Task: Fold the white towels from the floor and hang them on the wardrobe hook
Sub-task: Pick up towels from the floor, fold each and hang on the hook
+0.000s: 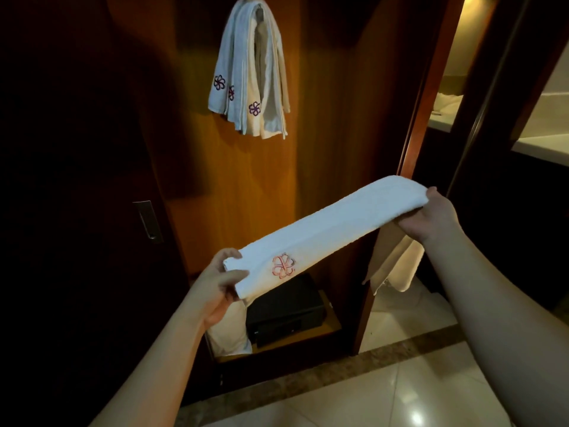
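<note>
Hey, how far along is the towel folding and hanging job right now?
Done: several folded towels with purple flower emblems already hang from the wardrobe hook. In hand: the left hand and right hand hold the ends of a white towel folded into a long strip, not yet hung. Left: hanging this one, plus pale cloth visible below the right hand, which may be another towel.

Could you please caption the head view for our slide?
Both hands, left and right, hold a folded white towel below towels hanging in the wardrobe.
</note>
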{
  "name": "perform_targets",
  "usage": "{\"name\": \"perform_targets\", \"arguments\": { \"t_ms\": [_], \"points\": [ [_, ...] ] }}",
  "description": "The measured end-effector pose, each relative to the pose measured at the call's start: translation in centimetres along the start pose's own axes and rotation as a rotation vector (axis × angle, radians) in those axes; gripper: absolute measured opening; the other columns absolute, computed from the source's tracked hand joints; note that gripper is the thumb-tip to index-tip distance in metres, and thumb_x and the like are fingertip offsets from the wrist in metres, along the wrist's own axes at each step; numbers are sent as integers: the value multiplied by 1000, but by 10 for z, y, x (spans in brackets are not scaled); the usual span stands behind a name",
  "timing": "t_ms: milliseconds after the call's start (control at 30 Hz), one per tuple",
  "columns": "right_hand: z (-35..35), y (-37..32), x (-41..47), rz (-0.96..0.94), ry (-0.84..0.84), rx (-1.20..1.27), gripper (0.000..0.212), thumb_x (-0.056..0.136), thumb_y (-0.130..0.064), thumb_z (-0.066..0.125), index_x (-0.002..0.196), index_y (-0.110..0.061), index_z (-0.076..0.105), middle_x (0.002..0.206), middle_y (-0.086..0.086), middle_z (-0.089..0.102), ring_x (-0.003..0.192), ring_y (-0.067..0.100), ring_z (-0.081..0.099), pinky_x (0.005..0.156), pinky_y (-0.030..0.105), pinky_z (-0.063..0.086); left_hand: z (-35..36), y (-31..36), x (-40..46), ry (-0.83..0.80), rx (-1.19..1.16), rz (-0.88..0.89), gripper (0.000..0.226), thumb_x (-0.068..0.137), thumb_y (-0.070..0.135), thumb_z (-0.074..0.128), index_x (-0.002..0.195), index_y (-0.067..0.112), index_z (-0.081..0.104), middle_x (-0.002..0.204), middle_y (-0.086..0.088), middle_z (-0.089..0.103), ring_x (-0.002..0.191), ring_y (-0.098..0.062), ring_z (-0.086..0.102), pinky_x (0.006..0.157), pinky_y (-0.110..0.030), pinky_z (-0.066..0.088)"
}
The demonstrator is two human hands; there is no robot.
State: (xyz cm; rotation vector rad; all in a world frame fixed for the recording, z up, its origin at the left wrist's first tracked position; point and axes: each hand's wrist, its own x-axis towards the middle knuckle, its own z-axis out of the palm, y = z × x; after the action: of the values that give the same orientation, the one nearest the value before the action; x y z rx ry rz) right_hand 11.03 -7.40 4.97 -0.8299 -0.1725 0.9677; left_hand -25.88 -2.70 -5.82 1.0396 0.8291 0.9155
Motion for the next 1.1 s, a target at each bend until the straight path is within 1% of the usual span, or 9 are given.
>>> {"name": "perform_targets", "arguments": {
  "t_ms": [100, 300, 400, 467, 633, 733, 900, 1033, 1100],
  "points": [
    [1, 1, 3, 23, -62, 82, 51, 109, -37, 20, 143, -10, 48, 139, 16, 61, 124, 38, 59, 96, 50, 46, 5, -21, 6, 98, -13, -87, 49, 87, -14, 52, 114, 26, 58, 130, -12, 54, 106, -41, 64, 49, -28, 53],
    [44, 10, -27, 72, -71, 206, 48, 103, -42, 48, 141, -13, 45, 120, 19, 71, 108, 43, 67, 80, 64, 55, 29, -57, 20, 221, 52, -190, 59, 92, -11, 48, 135, 30, 45, 126, -6, 57, 107, -30, 64, 62, -34, 60],
    [68, 16, -39, 58, -104, 210, 44, 98, -46, 59, 123, -11, 48, 91, 20, 77, 89, 41, 71, 59, 61, 58, 48, -72, 24, 190, 69, -264, 72, 89, -12, 53, 150, 22, 35, 125, -6, 61, 109, -28, 64, 77, -43, 62],
    [83, 22, -47, 46, -155, 178, 57, 95, -52, 61, 131, -12, 44, 106, 20, 74, 95, 41, 69, 67, 61, 58, 62, -73, 26, 215, 86, -304, 76, 89, -9, 57, 154, 18, 28, 127, -8, 61, 110, -29, 64, 86, -46, 59],
    [114, 40, -59, -68, -248, -54, 65, 95, -60, 55, 143, -20, 37, 125, 11, 64, 112, 34, 63, 99, 63, 48, 94, -30, 12, 360, 133, 31, 15, 101, 24, 52, 112, 25, 63, 102, 0, 68, 90, -13, 67, 70, -29, 54],
    [136, 51, -68, -110, -307, -161, 32, 99, -57, 50, 111, -28, 45, 107, 1, 63, 102, 25, 62, 104, 58, 47, 119, 13, -7, 77, 85, 268, 40, 100, 51, 40, 98, 27, 72, 91, 0, 73, 80, -12, 68, 69, -24, 55],
    [178, 62, -77, -152, -394, -253, 32, 100, -58, 46, 94, -27, 50, 112, 4, 62, 117, 31, 58, 105, 60, 45, 141, 62, 3, -108, 273, 324, 98, 70, 96, 13, 145, 41, 43, 141, 25, 46, 133, 0, 39, 101, -26, 32],
    [208, 63, -73, -116, -436, -128, 61, 96, -61, 51, 135, -15, 46, 123, 11, 61, 110, 32, 62, 91, 54, 55, 138, 102, 26, -52, 331, 441, 55, 65, 100, 14, 102, 77, 48, 99, 53, 51, 108, 21, 42, 100, -24, 28],
    [220, 63, -70, -128, -435, -124, 72, 94, -64, 52, 145, -14, 40, 134, 14, 59, 112, 30, 62, 81, 44, 59, 129, 121, 47, 9, 391, 451, 53, 70, 96, 16, 91, 74, 59, 90, 39, 62, 114, 4, 51, 100, -27, 27]
  ]
}}
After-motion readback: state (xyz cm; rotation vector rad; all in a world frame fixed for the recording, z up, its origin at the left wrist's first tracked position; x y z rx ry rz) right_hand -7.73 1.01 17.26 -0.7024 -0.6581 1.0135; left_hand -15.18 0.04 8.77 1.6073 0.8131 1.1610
